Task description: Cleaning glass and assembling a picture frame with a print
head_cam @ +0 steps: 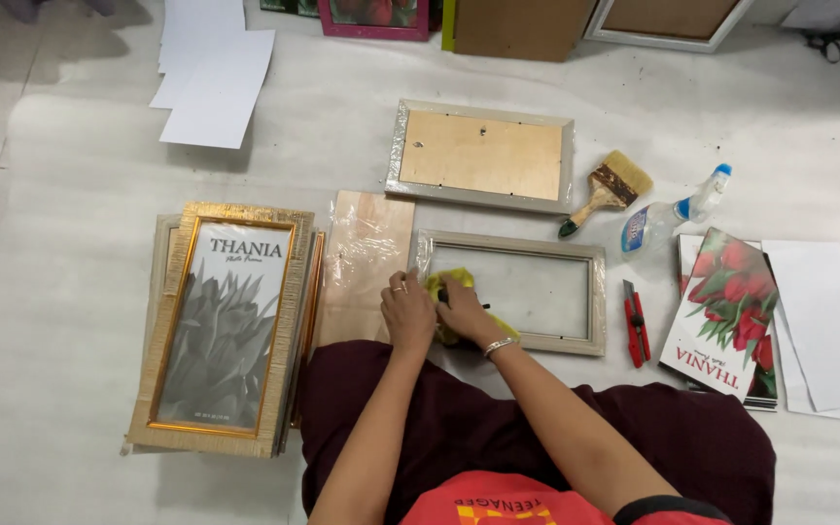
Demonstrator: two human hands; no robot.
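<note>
My right hand (461, 309) presses a crumpled yellow cloth (451, 292) onto the glass at the 9 o'clock corner of a pale, grainy frame (600, 292), fingers curled closed over the soft wad. My left hand (407, 311) lies flat beside it, fingers loosely bent, holding nothing I can see. A red cutter (636, 324) lies at 3 o'clock, a bristly brush (607, 191) at 1 o'clock.

one brush (611, 189), one spray bottle (673, 212), one red cutter (637, 324), one yellow cloth (451, 288).
</note>
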